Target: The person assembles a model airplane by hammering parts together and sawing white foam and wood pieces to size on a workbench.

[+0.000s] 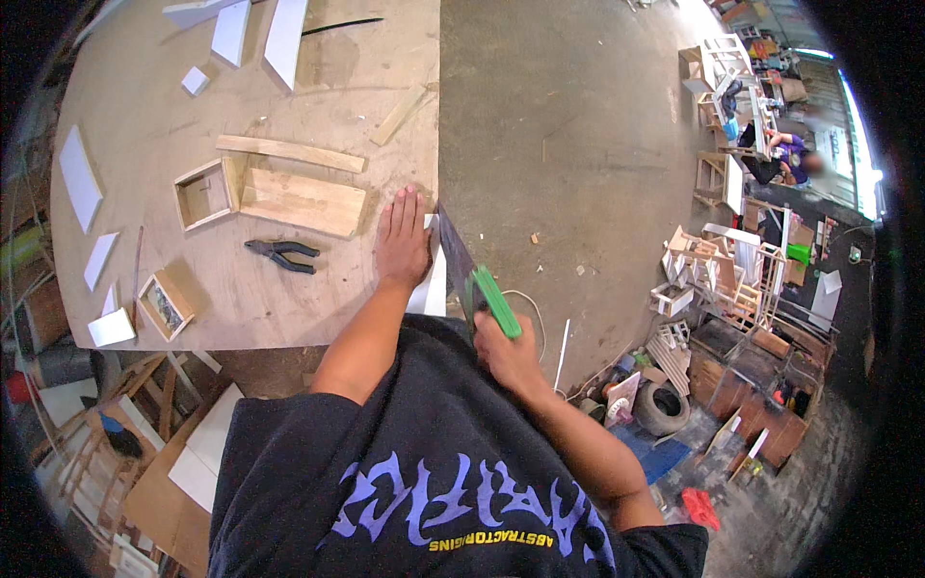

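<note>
My right hand grips the green handle of a handsaw. The saw's dark blade runs forward along the right edge of the wooden worktable. Against that edge lies a white board, close beside the blade; whether the teeth are in it I cannot tell. My left hand presses flat on the board, fingers stretched out and holding nothing. Left of this hand are dark pliers with their handles spread. Beyond them sits a wooden assembly, a frame joined to a plank, with a loose wooden strip behind.
White offcuts and a small wooden box with bits inside lie on the table's left. Right of the table, concrete floor carries scraps and a cable. Wooden frames and a tire stand farther right, where another person sits.
</note>
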Motion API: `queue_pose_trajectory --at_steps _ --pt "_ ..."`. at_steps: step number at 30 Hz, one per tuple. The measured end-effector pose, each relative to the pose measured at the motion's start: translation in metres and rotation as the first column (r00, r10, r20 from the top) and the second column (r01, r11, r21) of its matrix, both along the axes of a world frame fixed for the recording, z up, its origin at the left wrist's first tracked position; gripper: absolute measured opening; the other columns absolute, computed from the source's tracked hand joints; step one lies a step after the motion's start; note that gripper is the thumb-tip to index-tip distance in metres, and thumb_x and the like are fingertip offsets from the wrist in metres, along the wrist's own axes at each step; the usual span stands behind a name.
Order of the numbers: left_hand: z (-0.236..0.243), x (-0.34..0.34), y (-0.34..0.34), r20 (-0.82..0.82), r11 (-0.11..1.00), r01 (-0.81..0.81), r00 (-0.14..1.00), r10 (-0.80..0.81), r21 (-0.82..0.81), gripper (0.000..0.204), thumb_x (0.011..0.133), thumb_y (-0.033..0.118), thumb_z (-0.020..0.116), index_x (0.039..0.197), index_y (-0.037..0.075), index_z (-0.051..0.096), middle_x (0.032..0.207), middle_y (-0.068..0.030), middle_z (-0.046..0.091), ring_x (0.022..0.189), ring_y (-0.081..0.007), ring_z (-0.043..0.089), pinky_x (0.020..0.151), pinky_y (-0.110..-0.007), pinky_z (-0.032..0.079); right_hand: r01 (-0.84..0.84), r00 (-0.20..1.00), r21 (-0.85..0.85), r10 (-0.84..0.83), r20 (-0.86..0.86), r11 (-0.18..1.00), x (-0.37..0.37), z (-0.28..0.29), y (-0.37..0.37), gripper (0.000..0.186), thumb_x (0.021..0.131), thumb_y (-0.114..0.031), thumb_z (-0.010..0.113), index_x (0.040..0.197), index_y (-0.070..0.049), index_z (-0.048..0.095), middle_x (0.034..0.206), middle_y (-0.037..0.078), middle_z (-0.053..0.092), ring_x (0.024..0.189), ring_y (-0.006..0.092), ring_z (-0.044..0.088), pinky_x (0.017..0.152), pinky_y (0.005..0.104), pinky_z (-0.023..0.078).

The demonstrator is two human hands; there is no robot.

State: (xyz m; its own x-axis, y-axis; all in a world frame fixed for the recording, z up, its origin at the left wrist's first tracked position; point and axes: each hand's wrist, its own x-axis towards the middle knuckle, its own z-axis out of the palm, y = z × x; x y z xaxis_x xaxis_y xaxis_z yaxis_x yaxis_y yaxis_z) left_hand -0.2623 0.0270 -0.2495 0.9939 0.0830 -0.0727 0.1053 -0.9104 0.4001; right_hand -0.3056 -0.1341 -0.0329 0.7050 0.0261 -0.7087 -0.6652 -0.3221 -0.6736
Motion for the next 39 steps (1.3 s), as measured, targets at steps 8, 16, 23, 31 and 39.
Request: queue_pose_trajectory --at_steps 8,16,23,31,39 --pt "-0.006 0.000 0.001 -0.011 0.992 0.041 0.999 -0.040 0.123 0.069 0.103 0.034 0.048 0.161 0.004 0.028 0.171 -0.0115 0.020 0.159 -0.0260 0.016 0.128 -0.043 0.013 0.027 0.996 -0.077 -0.020 0.084 0.997 0.051 -0.108 0.030 0.034 0.094 -0.028 0.065 0.077 0.001 0.066 0.061 0.008 0.064 0.056 0.0191 0.062 0.054 0.0398 0.048" --pt "-0.001 -0.006 -0.002 -0.043 0.993 0.025 0.999 -0.020 0.117 0.069 0.103 0.034 0.048 0.161 0.004 0.027 0.172 -0.0114 0.019 0.159 -0.0250 0.016 0.129 -0.043 0.012 -0.102 0.979 -0.144 0.125 0.164 0.984 -0.022 -0.014 0.005 0.031 0.094 -0.024 0.066 0.078 0.003 0.064 0.062 0.015 0.062 0.057 0.0260 0.061 0.059 0.0436 0.047" --pt "-0.022 -0.005 0.004 -0.008 0.924 0.090 0.996 -0.093 0.372 0.069 0.103 0.031 0.050 0.162 0.004 0.026 0.172 -0.0118 0.018 0.159 -0.0258 0.016 0.129 -0.043 0.012 -0.239 0.885 -0.230 0.309 0.348 0.943 -0.009 -0.063 0.037 0.028 0.094 -0.021 0.065 0.078 0.001 0.061 0.063 0.019 0.057 0.055 0.0271 0.057 0.055 0.0443 0.044" --pt "0.004 0.001 -0.003 -0.027 0.997 0.006 1.000 -0.004 0.076 0.071 0.101 0.031 0.053 0.161 0.003 0.027 0.171 -0.0130 0.020 0.159 -0.0262 0.016 0.129 -0.044 0.013 0.201 0.973 0.244 -0.164 -0.164 0.949 0.014 -0.040 -0.004 0.025 0.097 -0.022 0.067 0.081 -0.005 0.059 0.063 0.000 0.056 0.053 0.0122 0.052 0.047 0.0328 0.042" --pt "0.005 0.000 -0.005 -0.021 0.998 -0.008 1.000 0.010 0.069 0.067 0.105 0.032 0.045 0.162 0.003 0.025 0.172 -0.0118 0.018 0.159 -0.0247 0.013 0.129 -0.043 0.008 0.361 0.932 0.299 -0.333 -0.142 0.883 -0.006 0.000 -0.018 0.027 0.098 -0.022 0.068 0.079 -0.010 0.053 0.061 -0.002 0.047 0.046 0.0089 0.043 0.042 0.0272 0.033"
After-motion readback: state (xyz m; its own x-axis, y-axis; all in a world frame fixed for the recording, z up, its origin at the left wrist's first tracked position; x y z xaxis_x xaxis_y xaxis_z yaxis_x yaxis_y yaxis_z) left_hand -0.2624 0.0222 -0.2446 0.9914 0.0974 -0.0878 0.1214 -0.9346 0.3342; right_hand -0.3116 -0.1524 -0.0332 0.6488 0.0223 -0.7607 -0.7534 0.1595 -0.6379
